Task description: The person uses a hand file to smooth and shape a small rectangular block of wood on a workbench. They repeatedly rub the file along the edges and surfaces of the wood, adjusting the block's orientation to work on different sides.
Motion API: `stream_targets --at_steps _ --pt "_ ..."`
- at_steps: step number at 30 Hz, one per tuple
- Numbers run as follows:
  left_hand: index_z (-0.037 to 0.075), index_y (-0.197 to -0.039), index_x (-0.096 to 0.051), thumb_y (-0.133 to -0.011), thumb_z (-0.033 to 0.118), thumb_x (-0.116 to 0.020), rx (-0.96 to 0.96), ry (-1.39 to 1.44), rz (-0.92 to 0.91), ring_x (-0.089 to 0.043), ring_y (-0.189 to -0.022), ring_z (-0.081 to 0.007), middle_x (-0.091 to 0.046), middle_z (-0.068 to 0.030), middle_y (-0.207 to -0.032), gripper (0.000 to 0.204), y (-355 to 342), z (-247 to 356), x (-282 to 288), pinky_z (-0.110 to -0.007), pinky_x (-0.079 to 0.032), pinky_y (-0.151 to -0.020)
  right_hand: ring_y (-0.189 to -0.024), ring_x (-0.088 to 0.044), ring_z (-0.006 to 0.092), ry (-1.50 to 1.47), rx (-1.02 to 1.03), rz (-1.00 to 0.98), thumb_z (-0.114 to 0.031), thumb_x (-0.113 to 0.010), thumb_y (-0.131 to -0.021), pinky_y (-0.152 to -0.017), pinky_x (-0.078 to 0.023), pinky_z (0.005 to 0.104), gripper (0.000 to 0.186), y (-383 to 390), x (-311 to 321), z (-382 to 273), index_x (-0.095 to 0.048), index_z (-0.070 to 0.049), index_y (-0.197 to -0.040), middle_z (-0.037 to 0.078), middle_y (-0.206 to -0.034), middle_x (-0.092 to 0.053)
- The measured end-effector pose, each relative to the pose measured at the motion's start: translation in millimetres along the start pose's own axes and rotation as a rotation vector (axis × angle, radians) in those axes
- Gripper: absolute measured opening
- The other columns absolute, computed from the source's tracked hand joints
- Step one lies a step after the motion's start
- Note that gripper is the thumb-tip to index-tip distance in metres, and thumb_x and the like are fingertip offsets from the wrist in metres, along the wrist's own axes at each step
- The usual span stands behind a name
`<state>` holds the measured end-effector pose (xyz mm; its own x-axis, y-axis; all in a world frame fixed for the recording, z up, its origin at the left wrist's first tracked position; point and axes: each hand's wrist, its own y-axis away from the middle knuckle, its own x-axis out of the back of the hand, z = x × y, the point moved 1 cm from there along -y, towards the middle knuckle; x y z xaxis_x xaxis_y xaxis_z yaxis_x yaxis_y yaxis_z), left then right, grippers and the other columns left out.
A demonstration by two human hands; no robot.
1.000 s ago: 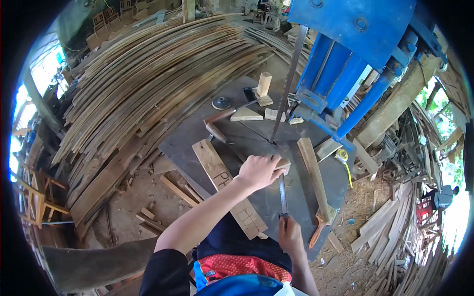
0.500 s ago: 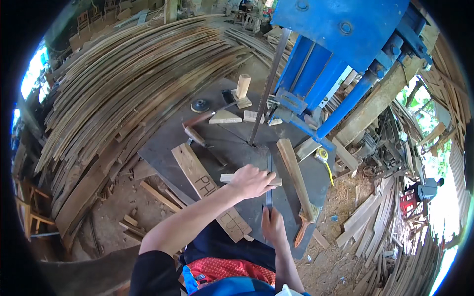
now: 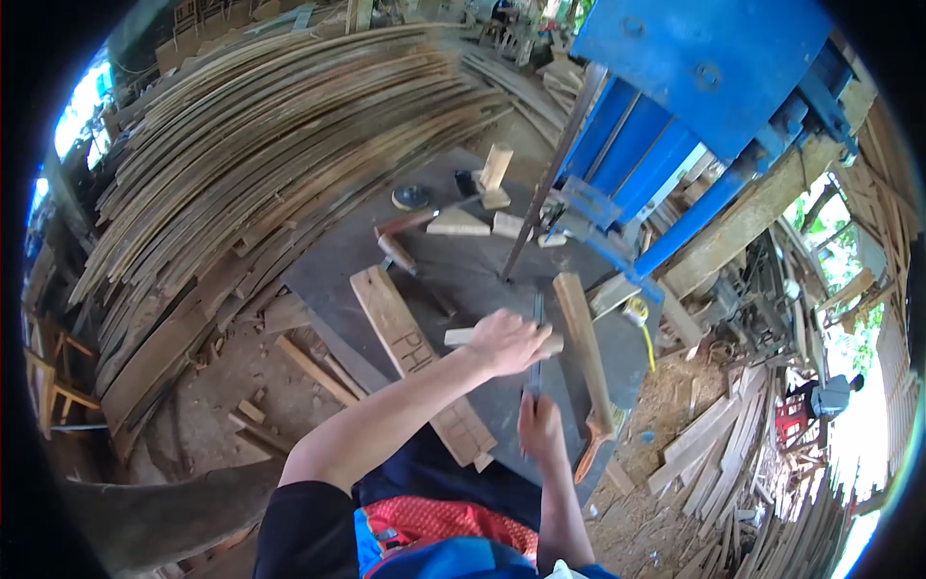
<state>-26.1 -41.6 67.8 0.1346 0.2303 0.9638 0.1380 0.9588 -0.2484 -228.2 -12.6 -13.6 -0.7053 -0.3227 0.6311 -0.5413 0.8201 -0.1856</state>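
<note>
Over the dark work table (image 3: 333, 236), my left hand (image 3: 511, 343) is closed on a short pale wooden strip (image 3: 458, 337) lying crosswise under the palm. A narrow flat metal bar (image 3: 537, 307) runs beneath the strip, pointing away from me. Gripping the near end of this bar is my right hand (image 3: 540, 427), fingers wrapped round it; its handle is hidden, so its exact kind is unclear. Left of my hands lies a plank (image 3: 391, 314) with dark lettering and drawn lines. On the right are a long wooden piece (image 3: 582, 343) and an orange-handled brush (image 3: 590, 452).
A blue bandsaw (image 3: 694, 72) with an upright blade (image 3: 535, 207) towers beyond my hands. A clamp-like tool (image 3: 397, 246), wood offcuts (image 3: 458, 223) and a round dark disc (image 3: 410, 197) share the table. A yellow tape measure (image 3: 637, 311) sits at right. Stacked boards (image 3: 280, 125) fill the left.
The whole view has shifted slightly. My right hand has moved a little away from me, closer to the strip. Both hands keep their grips.
</note>
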Motion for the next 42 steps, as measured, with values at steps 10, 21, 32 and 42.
stream_targets --at_steps 10,21,32,42 --pt "0.007 -0.121 -0.062 -0.100 0.051 -0.051 -0.026 -0.024 -0.137 -0.073 -0.071 -0.0267 -0.073 -0.0098 -0.084 0.050 4 1 5 -0.040 -0.057 -0.063 -0.067 -0.062 0.0474 -0.055 -0.143 -0.075 -0.015 -0.051 -0.103 -0.057 -0.045 0.0518 0.021 22 18 -23 -0.057 0.002 -0.092 0.026 -0.072 -0.061" --pt "0.007 -0.131 -0.059 -0.102 0.049 -0.047 -0.010 -0.027 -0.140 -0.074 -0.074 -0.0313 -0.074 -0.0133 -0.095 0.052 -9 0 3 -0.044 -0.059 -0.066 -0.067 -0.059 0.0494 -0.062 -0.024 -0.070 -0.012 -0.052 -0.102 -0.056 -0.045 0.0525 0.018 18 33 -29 -0.056 0.003 -0.094 0.026 -0.073 -0.060" --pt "0.008 -0.125 -0.058 -0.099 0.059 -0.048 0.078 -0.106 -0.208 -0.074 -0.079 -0.0378 -0.073 -0.0203 -0.094 0.057 -18 -5 -4 -0.051 -0.059 -0.068 -0.082 -0.058 0.0518 -0.126 -0.267 -0.116 -0.023 -0.050 -0.103 -0.072 -0.044 0.0569 0.033 6 33 -49 -0.057 0.003 -0.085 0.029 -0.079 -0.061" --pt "0.010 -0.121 -0.057 -0.099 0.057 -0.049 0.060 -0.161 -0.137 -0.072 -0.082 -0.0429 -0.074 -0.0197 -0.096 0.053 -25 -5 1 -0.053 -0.058 -0.072 -0.080 -0.063 0.0533 -0.166 -0.252 -0.011 -0.026 -0.047 -0.103 -0.075 -0.050 0.0600 0.033 24 13 -30 -0.060 0.004 -0.095 0.033 -0.079 -0.064"
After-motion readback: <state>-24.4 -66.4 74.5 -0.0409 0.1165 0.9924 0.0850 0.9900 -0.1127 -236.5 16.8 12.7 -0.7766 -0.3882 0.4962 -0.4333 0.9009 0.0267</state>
